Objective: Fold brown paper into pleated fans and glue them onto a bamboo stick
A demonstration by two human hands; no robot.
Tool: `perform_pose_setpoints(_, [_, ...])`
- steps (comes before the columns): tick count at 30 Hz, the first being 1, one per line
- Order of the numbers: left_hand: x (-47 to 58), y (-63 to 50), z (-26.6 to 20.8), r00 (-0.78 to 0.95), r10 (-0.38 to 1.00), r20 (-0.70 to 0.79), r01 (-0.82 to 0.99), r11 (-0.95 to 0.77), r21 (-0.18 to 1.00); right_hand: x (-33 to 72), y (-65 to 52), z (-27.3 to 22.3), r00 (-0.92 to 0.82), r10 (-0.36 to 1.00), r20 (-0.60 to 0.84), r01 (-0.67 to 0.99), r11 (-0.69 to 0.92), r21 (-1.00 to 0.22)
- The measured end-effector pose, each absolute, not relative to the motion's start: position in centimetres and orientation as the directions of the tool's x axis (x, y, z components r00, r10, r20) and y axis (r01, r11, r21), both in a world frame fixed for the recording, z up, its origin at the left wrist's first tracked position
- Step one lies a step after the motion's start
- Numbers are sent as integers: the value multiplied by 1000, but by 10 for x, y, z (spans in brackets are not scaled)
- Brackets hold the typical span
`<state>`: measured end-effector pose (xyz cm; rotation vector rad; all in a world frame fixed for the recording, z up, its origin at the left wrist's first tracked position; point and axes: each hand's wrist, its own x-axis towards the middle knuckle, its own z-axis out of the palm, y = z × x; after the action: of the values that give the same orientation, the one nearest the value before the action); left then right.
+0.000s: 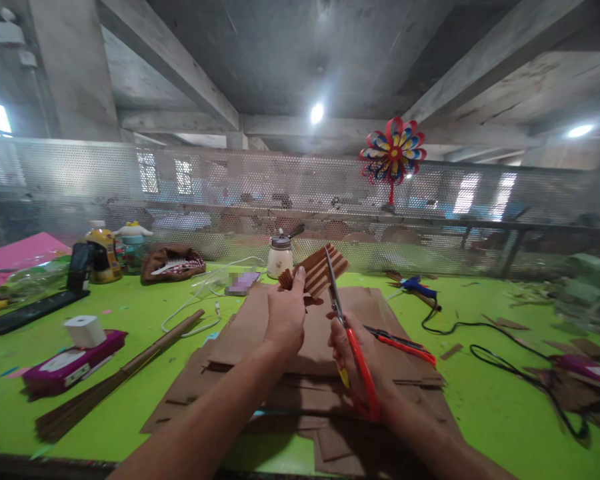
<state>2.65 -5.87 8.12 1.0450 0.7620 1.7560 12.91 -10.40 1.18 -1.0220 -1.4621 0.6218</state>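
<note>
My left hand pinches a striped brown piece of corrugated cardboard, its thumb laid on top. In my right hand is a pair of scissors with red-orange handles, blades pointing up. One blade crosses in front of the cardboard's right part; I cannot tell whether it cuts into it. Below both hands lies a stack of flat brown cardboard sheets. A second red-and-black handled tool rests on the stack just right of my right hand.
On the green table are a purple tissue pack with a white charger, a long brown bundle, a phone, a white jar and a blue glue gun with a black cable. A perforated screen stands behind.
</note>
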Motion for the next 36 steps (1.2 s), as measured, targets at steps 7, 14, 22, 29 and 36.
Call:
perform_pose_setpoints(7, [27,-59,80,-193,931,309,-445,-364,818,128,-107,13,76,896,438,194,418,-888])
perform_pose_setpoints(14, [25,-57,79,-198,932,304,-433,-362,826,126,-109,14,79,905,418,181,400,-899])
perform_pose_setpoints(22, [24,-55,76,-182,928,326,-382,-372,846,127,-108,11,77,897,435,212,411,-886])
perform_pose_setpoints(29, [26,-60,70,-146,925,350,-324,-379,867,127,-105,11,76,898,434,135,422,-897])
perform_pose_setpoints(36, [30,-63,64,-118,946,302,-379,-325,867,126,-108,12,89,904,419,80,412,-907])
